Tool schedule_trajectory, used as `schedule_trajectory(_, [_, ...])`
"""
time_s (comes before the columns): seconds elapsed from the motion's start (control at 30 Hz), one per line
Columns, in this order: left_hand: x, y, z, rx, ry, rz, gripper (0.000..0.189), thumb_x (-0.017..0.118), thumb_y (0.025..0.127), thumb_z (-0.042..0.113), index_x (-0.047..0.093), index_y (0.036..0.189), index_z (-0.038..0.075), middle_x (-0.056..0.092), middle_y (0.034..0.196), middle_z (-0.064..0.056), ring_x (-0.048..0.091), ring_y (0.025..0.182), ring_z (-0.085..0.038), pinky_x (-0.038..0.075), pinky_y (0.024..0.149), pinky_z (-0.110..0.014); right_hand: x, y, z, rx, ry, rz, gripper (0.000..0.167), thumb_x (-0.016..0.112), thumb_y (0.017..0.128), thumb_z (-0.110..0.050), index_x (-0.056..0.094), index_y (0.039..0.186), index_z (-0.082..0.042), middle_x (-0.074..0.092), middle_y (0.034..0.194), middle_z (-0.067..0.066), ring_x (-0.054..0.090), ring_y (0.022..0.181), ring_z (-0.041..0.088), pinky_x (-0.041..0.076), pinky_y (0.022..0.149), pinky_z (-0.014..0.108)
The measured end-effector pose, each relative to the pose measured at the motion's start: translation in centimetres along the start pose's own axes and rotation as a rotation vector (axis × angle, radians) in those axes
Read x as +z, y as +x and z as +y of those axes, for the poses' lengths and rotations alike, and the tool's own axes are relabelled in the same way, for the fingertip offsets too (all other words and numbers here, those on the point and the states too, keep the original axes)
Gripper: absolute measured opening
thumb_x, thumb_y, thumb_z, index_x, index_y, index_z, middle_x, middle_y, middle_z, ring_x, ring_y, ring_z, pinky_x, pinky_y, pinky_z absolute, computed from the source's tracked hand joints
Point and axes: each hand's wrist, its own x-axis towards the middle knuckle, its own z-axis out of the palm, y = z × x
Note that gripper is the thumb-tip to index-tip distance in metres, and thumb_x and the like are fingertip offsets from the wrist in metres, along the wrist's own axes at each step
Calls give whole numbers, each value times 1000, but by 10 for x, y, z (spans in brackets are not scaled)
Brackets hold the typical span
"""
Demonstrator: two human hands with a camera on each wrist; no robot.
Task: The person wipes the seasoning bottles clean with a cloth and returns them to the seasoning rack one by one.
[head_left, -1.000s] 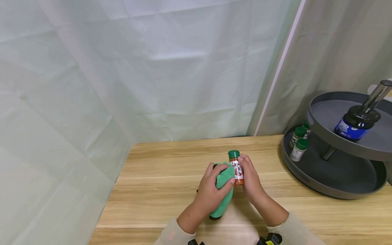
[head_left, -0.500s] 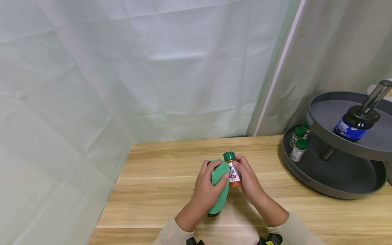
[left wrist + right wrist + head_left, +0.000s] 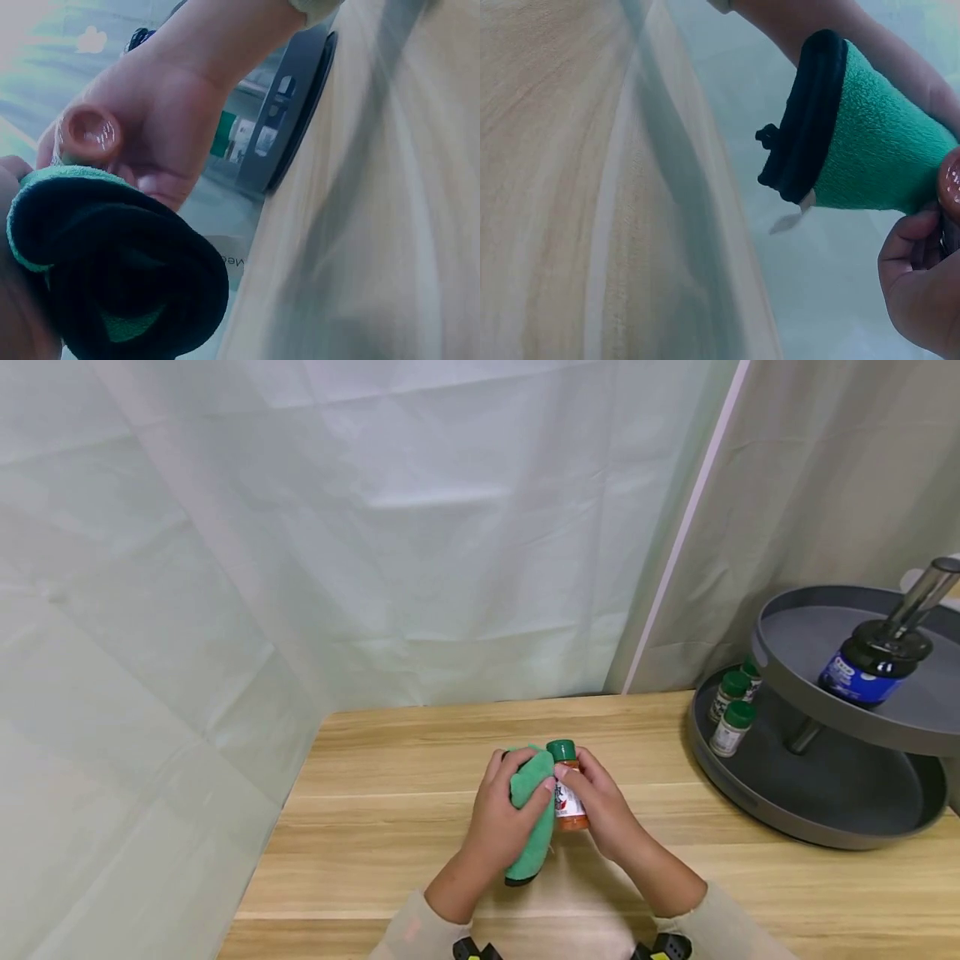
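Observation:
My left hand grips a folded green cloth with a dark edge. Its upper part lies against the side of a spice jar, which has a green cap, a white label and orange-red contents. Fingers and thumb of my right hand hold that jar from the right, cap up and slightly tilted. In the left wrist view the jar's round base shows above the rolled cloth. The right wrist view shows the cloth hanging clear of the table, beside the curled right fingers.
A grey two-tier round rack stands at the right. Several green-capped jars sit on its lower tier, and a dark bottle with a blue label on the upper one. Pale curtains rise behind the wooden table.
Both hands have shifted slightly left and toward me with cloth and jar. The jar has moved lower, and the right thumb now sits over its label near the cloth.

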Motion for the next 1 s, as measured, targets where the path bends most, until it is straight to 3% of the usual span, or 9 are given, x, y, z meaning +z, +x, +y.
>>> schedule_trajectory(0.13, [3, -3, 1, 20, 28, -56, 36, 67, 96, 39, 60, 129, 31, 51, 112, 6, 53, 94, -12, 50, 76, -28, 0, 1, 1, 5, 6, 67, 30, 44, 109, -30, 42, 132, -11, 64, 95, -3, 68, 78, 8, 60, 69, 28])
schedule_trajectory(0.27, [6, -7, 1, 37, 56, -100, 35, 67, 95, 41, 59, 129, 34, 50, 110, 7, 52, 92, -10, 49, 74, -26, 1, 2, 0, 31, -6, 196, 37, 39, 109, -41, 45, 128, -9, 62, 88, -3, 66, 73, 7, 58, 66, 25])
schedule_trajectory(0.43, [10, -9, 1, 83, 84, -132, 36, 68, 94, 38, 59, 129, 35, 51, 110, 7, 52, 91, -9, 49, 74, -25, 0, 4, -4, 58, 31, 330, 52, 30, 108, -52, 46, 125, -5, 58, 92, -2, 61, 75, 6, 54, 67, 21])
schedule_trajectory(0.53, [11, -10, 0, 92, 87, -136, 36, 69, 94, 35, 60, 128, 35, 51, 111, 7, 52, 90, -9, 48, 74, -25, 0, 4, -5, 57, 67, 356, 48, 26, 109, -48, 46, 122, -6, 56, 95, -2, 59, 78, 7, 53, 69, 21])
schedule_trajectory(0.7, [11, -9, -2, 69, 72, -106, 36, 68, 94, 37, 60, 129, 33, 52, 112, 7, 52, 90, -9, 49, 74, -25, 2, 3, -4, 24, 77, 291, 34, 22, 110, -35, 46, 118, -12, 58, 94, -2, 60, 78, 8, 54, 68, 23])
schedule_trajectory(1.0, [6, -2, -2, 24, 16, 23, 35, 69, 94, 34, 60, 128, 30, 54, 115, 5, 55, 96, -12, 50, 80, -29, 2, 0, -5, 1, 30, 102, 22, 34, 109, -29, 49, 119, -17, 61, 94, -1, 63, 75, 10, 56, 63, 27])
